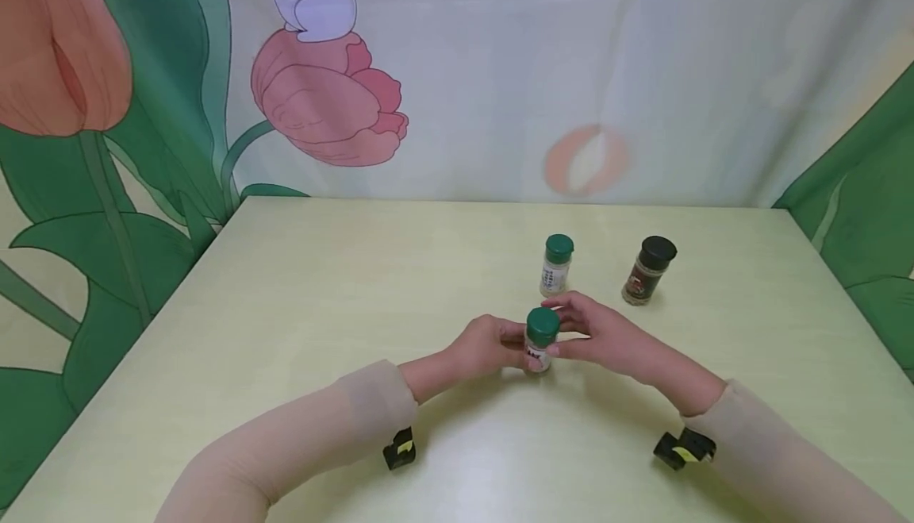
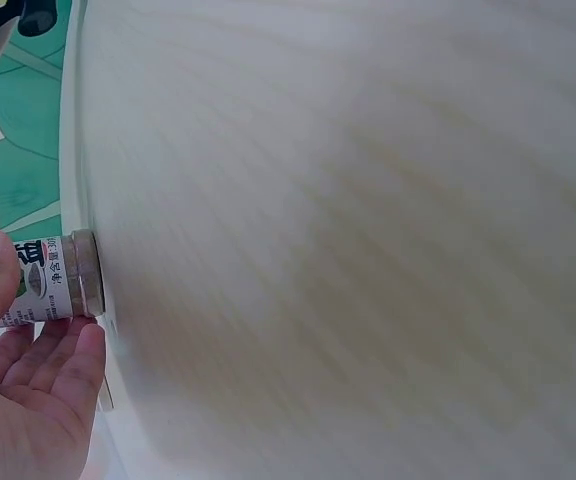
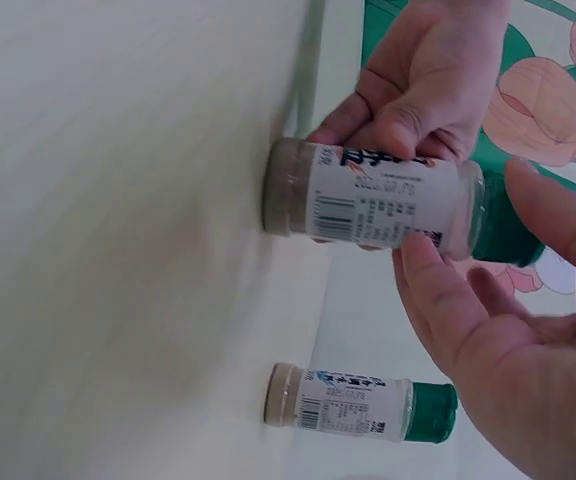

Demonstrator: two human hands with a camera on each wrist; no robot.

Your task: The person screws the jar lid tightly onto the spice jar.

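A seasoning jar (image 1: 539,340) with a green lid and white label stands upright at or just above the table. My left hand (image 1: 485,346) grips its body from the left, thumb on the label in the left wrist view. My right hand (image 1: 600,332) is at the jar's right side, its fingers spread and loosely bent. In the right wrist view, one right fingertip (image 3: 423,245) touches the label, and another digit lies by the green lid (image 3: 506,217). A second green-lidded jar (image 1: 556,265) stands just behind the held one.
A dark-lidded seasoning jar (image 1: 648,271) with a dark label stands at the back right. All this is on a pale table (image 1: 343,277), and a printed cloth (image 1: 471,86) with tulips hangs beyond its far edge. Small black devices (image 1: 400,450) are worn on both wrists.
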